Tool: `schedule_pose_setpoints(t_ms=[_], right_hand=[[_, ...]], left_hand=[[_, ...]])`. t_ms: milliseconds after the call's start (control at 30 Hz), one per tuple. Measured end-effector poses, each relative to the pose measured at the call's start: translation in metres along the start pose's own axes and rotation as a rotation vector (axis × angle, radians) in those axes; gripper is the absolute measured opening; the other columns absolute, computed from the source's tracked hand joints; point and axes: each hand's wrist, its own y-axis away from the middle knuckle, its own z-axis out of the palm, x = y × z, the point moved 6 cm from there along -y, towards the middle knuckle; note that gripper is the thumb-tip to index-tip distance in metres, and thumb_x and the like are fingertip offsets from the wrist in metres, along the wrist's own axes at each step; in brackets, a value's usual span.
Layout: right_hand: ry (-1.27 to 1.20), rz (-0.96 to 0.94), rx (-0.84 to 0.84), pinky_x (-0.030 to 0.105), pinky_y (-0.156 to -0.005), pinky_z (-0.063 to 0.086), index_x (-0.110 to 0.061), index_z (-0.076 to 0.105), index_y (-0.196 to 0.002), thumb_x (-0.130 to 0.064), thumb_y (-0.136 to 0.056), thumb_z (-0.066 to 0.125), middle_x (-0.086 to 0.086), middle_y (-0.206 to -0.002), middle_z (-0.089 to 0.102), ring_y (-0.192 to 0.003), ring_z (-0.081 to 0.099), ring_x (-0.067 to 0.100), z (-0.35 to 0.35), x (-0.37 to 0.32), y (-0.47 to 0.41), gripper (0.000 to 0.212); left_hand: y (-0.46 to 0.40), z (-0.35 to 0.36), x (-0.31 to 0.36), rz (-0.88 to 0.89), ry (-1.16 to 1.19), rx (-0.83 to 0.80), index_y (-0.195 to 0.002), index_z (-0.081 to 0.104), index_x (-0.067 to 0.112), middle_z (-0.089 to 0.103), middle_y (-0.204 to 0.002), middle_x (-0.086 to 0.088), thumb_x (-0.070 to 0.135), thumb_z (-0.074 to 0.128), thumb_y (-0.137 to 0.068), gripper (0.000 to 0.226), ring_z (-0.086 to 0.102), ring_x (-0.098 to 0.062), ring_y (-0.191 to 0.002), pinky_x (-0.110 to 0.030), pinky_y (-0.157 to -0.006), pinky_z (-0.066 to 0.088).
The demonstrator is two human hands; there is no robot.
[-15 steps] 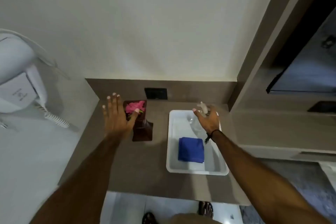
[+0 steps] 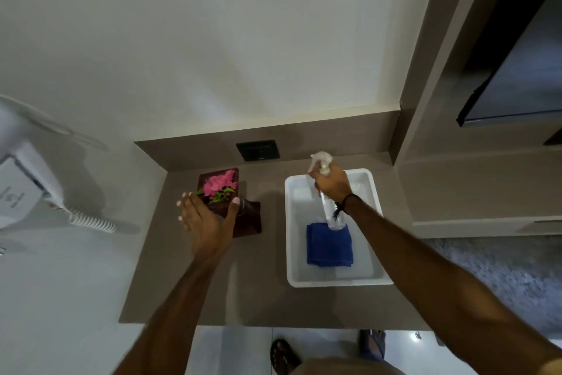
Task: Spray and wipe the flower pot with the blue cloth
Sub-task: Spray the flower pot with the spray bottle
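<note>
A dark brown square flower pot with pink flowers stands on the brown counter at the back left. My left hand is spread around the pot's near side, thumb on its right edge, fingers on its left; how firmly it grips is unclear. My right hand is closed on the neck of a clear spray bottle with a white trigger head, held lifted and tilted over the white tray. A folded blue cloth lies in the tray, under the bottle's base.
A black wall socket sits on the backsplash behind the pot. A white wall-mounted hair dryer with a coiled cord hangs at the left. A brown cabinet column rises at the right. The counter's front edge lies near my sandalled feet.
My right hand has lifted the spray bottle up out of the tray. My left hand has dropped lower and closed in around the pot's near side.
</note>
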Motion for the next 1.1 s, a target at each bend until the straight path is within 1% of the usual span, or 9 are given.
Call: schedule_pose_setpoints(t_ms=[133, 233, 367, 467, 533, 633, 867, 933, 1100], right_hand=[[-0.099, 0.104, -0.334, 0.035, -0.058, 0.057, -0.011, 0.071, -0.112, -0.019, -0.096, 0.064, 0.011, -0.077, 0.07, -0.061, 0.065, 0.019, 0.039, -0.001, 0.009, 0.019], [-0.1, 0.227, -0.48, 0.027, -0.054, 0.056, -0.015, 0.069, -0.095, -0.018, -0.09, 0.07, 0.003, -0.069, 0.065, -0.049, 0.062, 0.011, 0.063, 0.003, 0.02, 0.006], [-0.095, 0.255, -0.553, 0.019, -0.047, 0.056, -0.017, 0.069, -0.092, -0.028, -0.07, 0.09, 0.002, -0.086, 0.066, -0.074, 0.066, 0.014, 0.078, 0.006, 0.028, 0.033], [-0.136, 0.282, -0.516, 0.016, -0.044, 0.053, -0.02, 0.067, -0.105, -0.054, -0.065, 0.087, 0.0, -0.092, 0.065, -0.082, 0.065, 0.014, 0.09, 0.007, 0.032, 0.055], [-0.191, 0.282, -0.458, 0.016, -0.043, 0.051, -0.02, 0.066, -0.105, -0.061, -0.072, 0.079, -0.001, -0.088, 0.063, -0.079, 0.064, 0.013, 0.097, 0.008, 0.032, 0.054], [-0.241, 0.248, -0.406, 0.015, -0.041, 0.049, -0.025, 0.064, -0.086, -0.054, -0.077, 0.078, -0.003, -0.08, 0.063, -0.072, 0.062, 0.012, 0.104, 0.006, 0.032, 0.033], [-0.136, 0.175, -0.453, 0.019, -0.05, 0.051, -0.021, 0.063, -0.079, -0.04, -0.083, 0.075, -0.005, -0.066, 0.062, -0.057, 0.06, 0.009, 0.123, 0.001, 0.037, 0.023], [-0.109, 0.158, -0.423, 0.021, -0.055, 0.052, -0.021, 0.063, -0.08, -0.04, -0.084, 0.074, -0.004, -0.068, 0.063, -0.061, 0.061, 0.011, 0.123, 0.001, 0.035, 0.022], [-0.108, 0.105, -0.265, 0.019, -0.047, 0.053, -0.016, 0.068, -0.088, -0.051, -0.075, 0.08, -0.005, -0.07, 0.066, -0.062, 0.065, 0.012, 0.1, -0.003, 0.027, 0.04]], left_hand=[[-0.001, 0.002, -0.002, -0.004, 0.002, -0.028, -0.157, -0.01, 0.007, -0.015, -0.168, -0.012, 0.096, 0.023, -0.063, 0.134, -0.02, -0.027, -0.153, -0.043, -0.12, -0.014], [0.001, 0.001, -0.003, -0.007, -0.02, -0.039, -0.156, -0.01, 0.006, -0.014, -0.168, -0.013, 0.093, 0.025, -0.066, 0.131, -0.018, -0.028, -0.153, -0.045, -0.121, -0.012], [0.0, 0.003, 0.002, -0.013, -0.011, -0.058, -0.156, -0.009, 0.005, -0.014, -0.168, -0.014, 0.088, 0.031, -0.07, 0.126, -0.019, -0.029, -0.153, -0.044, -0.12, -0.013], [-0.001, 0.002, 0.001, -0.024, 0.008, -0.062, -0.156, -0.01, 0.006, -0.015, -0.168, -0.013, 0.09, 0.031, -0.067, 0.129, -0.021, -0.028, -0.153, -0.043, -0.118, -0.016], [-0.002, 0.002, -0.001, -0.025, 0.01, -0.072, -0.156, -0.011, 0.008, -0.017, -0.168, -0.011, 0.093, 0.028, -0.064, 0.132, -0.022, -0.027, -0.152, -0.043, -0.118, -0.016], [-0.003, 0.004, 0.0, -0.025, 0.014, -0.091, -0.156, -0.012, 0.009, -0.019, -0.167, -0.011, 0.095, 0.027, -0.061, 0.134, -0.023, -0.027, -0.152, -0.044, -0.119, -0.016], [0.0, 0.003, 0.003, -0.027, 0.002, -0.104, -0.156, -0.011, 0.007, -0.018, -0.167, -0.012, 0.095, 0.026, -0.06, 0.135, -0.022, -0.028, -0.152, -0.045, -0.119, -0.015], [0.0, 0.003, 0.004, -0.027, -0.006, -0.104, -0.156, -0.011, 0.007, -0.017, -0.167, -0.012, 0.094, 0.026, -0.061, 0.134, -0.021, -0.029, -0.153, -0.045, -0.119, -0.015], [-0.002, 0.002, 0.003, -0.019, -0.009, -0.114, -0.156, -0.013, 0.009, -0.02, -0.167, -0.011, 0.098, 0.022, -0.057, 0.138, -0.024, -0.027, -0.152, -0.044, -0.119, -0.016]])
